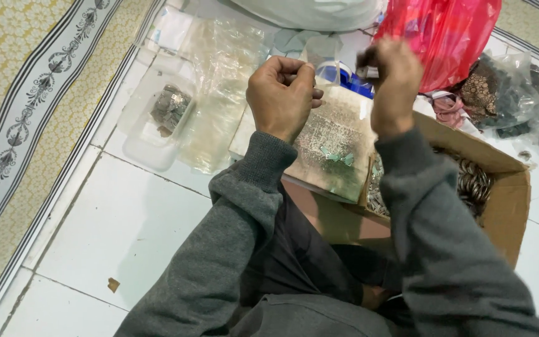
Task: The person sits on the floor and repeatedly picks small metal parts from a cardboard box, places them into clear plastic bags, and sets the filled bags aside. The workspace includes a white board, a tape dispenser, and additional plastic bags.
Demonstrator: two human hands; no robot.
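My left hand is curled into a loose fist above a flat cardboard sheet strewn with small pale bits. Whether it pinches anything I cannot tell. My right hand is raised and blurred, its fingers closed on a small dark piece at its upper left. Both arms wear grey sleeves. Under my right forearm sits an open cardboard box holding many small metallic pieces.
A clear plastic tub with grey metal bits stands left on the white tiled floor, beside clear plastic bags. A red plastic bag and crumpled bags with cloth lie beyond. A patterned yellow mat borders the left.
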